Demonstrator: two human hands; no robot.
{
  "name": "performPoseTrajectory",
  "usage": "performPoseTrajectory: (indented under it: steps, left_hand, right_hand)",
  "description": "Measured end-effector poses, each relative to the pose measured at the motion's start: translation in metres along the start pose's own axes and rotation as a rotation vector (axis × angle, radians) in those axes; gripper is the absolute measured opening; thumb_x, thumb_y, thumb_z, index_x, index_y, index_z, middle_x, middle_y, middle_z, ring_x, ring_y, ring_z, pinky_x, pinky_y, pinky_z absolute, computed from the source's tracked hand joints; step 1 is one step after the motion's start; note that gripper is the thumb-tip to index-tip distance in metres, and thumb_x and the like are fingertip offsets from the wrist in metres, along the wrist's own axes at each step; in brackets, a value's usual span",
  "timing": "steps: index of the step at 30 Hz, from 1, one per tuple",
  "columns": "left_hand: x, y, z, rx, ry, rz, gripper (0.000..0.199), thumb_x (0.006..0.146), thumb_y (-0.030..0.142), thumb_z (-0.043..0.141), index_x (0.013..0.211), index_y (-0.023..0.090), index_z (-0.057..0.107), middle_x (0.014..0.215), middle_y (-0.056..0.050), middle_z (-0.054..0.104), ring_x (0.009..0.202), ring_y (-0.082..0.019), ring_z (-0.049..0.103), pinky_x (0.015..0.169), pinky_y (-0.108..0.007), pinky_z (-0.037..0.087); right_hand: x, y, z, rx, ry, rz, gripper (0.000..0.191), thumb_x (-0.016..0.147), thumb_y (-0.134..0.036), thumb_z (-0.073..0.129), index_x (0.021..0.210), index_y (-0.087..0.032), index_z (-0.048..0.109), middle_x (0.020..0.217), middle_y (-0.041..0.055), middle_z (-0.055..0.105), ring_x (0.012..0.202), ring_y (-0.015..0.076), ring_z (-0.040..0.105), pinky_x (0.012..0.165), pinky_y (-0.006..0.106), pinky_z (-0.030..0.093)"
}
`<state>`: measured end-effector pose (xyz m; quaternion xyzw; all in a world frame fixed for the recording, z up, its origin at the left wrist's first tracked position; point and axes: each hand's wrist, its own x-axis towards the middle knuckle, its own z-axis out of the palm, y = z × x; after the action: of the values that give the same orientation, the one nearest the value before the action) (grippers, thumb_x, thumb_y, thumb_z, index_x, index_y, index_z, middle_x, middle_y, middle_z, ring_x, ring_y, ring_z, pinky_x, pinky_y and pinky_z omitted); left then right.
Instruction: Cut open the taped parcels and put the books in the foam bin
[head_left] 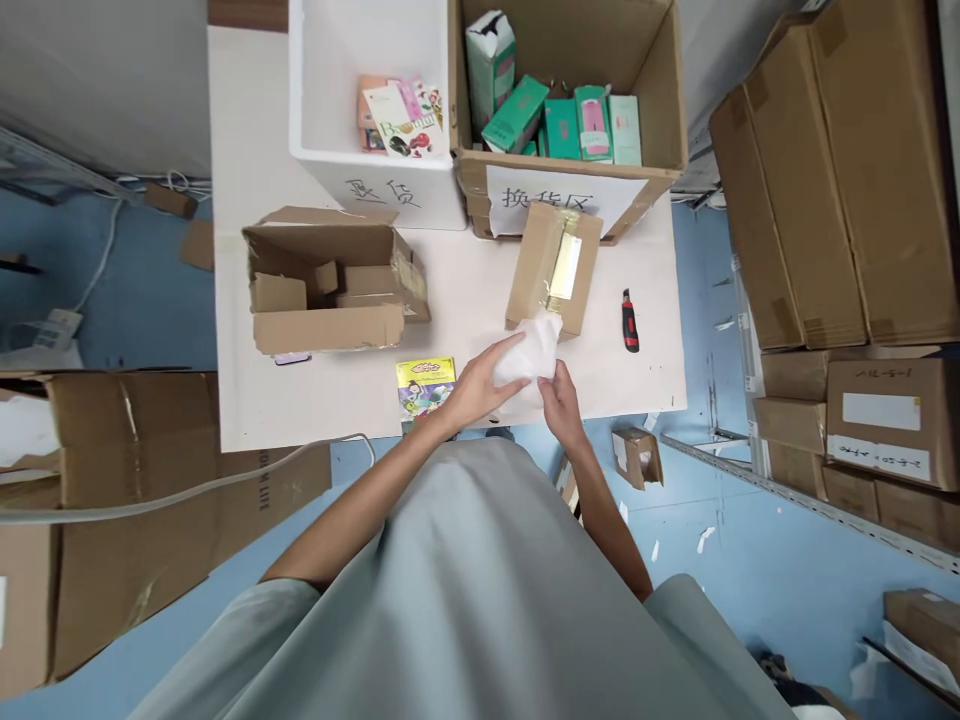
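A white bundle that looks like foam wrap (528,352) is held between both hands near the table's front edge; what it may contain is hidden. My left hand (482,384) is closed around its left side, thumb across the front. At the lower right, the fingers of my right hand (560,402) pinch the wrap. Just behind the bundle lies a taped cardboard box (529,262) with a pale label, tilted against the large carton's front. Left of my left hand is a yellow and purple printed packet (426,385).
A black and red box cutter (630,322) lies at the right. An open cardboard box (330,330) stands at left. Behind are a white bin (375,185) with booklets and a large carton (472,175) with green boxes. Stacked cartons (825,200) flank the table (255,410).
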<state>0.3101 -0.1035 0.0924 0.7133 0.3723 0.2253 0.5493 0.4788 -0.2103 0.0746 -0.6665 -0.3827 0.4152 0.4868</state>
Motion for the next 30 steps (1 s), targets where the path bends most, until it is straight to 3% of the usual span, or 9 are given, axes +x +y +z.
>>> performPoseTrajectory:
  steps: [3,6,9,12,14,18,22,25,30]
  left_hand:
    - [0.008,0.011,-0.03,-0.2,0.13,-0.005,0.051,0.094,0.047,0.086,0.137,0.021,0.075,0.138,-0.01,0.081,0.126,-0.03,0.077,0.112,-0.041,0.06]
    - [0.016,0.008,-0.073,-0.47,0.261,-0.04,0.06,0.079,0.052,0.101,0.121,0.019,0.075,0.124,-0.01,0.084,0.122,-0.031,0.078,0.107,-0.041,0.063]
    - [0.02,-0.002,-0.126,-0.739,0.38,-0.142,0.069,0.069,0.053,0.108,0.118,0.02,0.073,0.119,-0.01,0.085,0.118,-0.031,0.081,0.101,-0.04,0.066]
    - [0.018,-0.012,-0.175,-0.899,0.424,-0.16,0.067,0.068,0.054,0.108,0.115,0.021,0.074,0.116,-0.01,0.086,0.113,-0.031,0.083,0.1,-0.04,0.067]
    - [0.016,-0.019,-0.2,-0.931,0.421,-0.136,0.064,0.07,0.054,0.107,0.115,0.021,0.074,0.117,-0.011,0.086,0.116,-0.033,0.083,0.102,-0.041,0.067]
    - [0.012,-0.037,-0.235,-0.802,0.475,-0.088,0.067,0.072,0.05,0.105,0.124,0.021,0.073,0.128,-0.014,0.084,0.13,-0.035,0.077,0.109,-0.044,0.064]
    - [0.008,-0.06,-0.259,-0.387,0.498,0.003,0.049,0.082,0.039,0.093,0.125,0.021,0.076,0.13,-0.01,0.083,0.127,-0.032,0.076,0.112,-0.045,0.061]
    - [0.006,-0.075,-0.271,-0.067,0.492,0.009,0.033,0.09,0.022,0.077,0.123,0.022,0.08,0.125,-0.008,0.079,0.122,-0.032,0.074,0.114,-0.046,0.058]
    - [0.01,-0.103,-0.29,0.142,0.568,-0.107,0.044,0.092,0.015,0.069,0.133,0.019,0.082,0.126,-0.015,0.07,0.125,-0.035,0.069,0.121,-0.048,0.054]
  right_hand:
    - [0.016,-0.034,0.011,-0.053,-0.031,-0.098,0.038,0.11,-0.052,0.063,0.138,-0.026,0.067,0.138,0.0106,0.075,0.122,0.0267,0.073,0.106,0.041,0.061]
    - [0.037,-0.052,0.015,-0.104,0.04,-0.163,0.061,0.105,-0.062,0.072,0.156,-0.031,0.061,0.164,0.0134,0.063,0.142,0.029,0.066,0.116,0.045,0.059]
    - [0.056,-0.054,0.026,-0.123,0.033,-0.11,0.087,0.095,-0.073,0.08,0.168,-0.033,0.054,0.18,0.0134,0.049,0.167,0.0327,0.047,0.136,0.055,0.043]
    - [0.063,-0.053,0.061,-0.062,-0.115,0.03,0.11,0.074,-0.073,0.098,0.167,-0.032,0.057,0.179,0.0118,0.052,0.171,0.0345,0.043,0.139,0.055,0.039]
    - [0.061,-0.055,0.094,0.021,-0.189,0.123,0.097,0.07,-0.069,0.101,0.152,-0.028,0.07,0.16,0.0115,0.071,0.154,0.0355,0.062,0.128,0.051,0.054]
    - [0.059,-0.068,0.15,0.147,-0.028,0.197,0.063,0.083,-0.063,0.092,0.128,-0.021,0.077,0.125,0.0093,0.084,0.115,0.0303,0.079,0.102,0.044,0.067]
    - [0.077,-0.089,0.173,0.121,0.184,0.005,0.073,0.088,-0.057,0.085,0.15,-0.027,0.062,0.146,0.0097,0.076,0.132,0.0279,0.073,0.119,0.047,0.06]
    - [0.096,-0.104,0.2,0.036,0.049,-0.108,0.077,0.094,-0.062,0.079,0.158,-0.029,0.053,0.152,0.0116,0.071,0.14,0.0279,0.07,0.128,0.05,0.054]
    - [0.123,-0.108,0.279,-0.28,-0.288,-0.187,0.063,0.108,-0.061,0.065,0.157,-0.024,0.053,0.163,0.0156,0.064,0.154,0.0286,0.062,0.133,0.048,0.049]
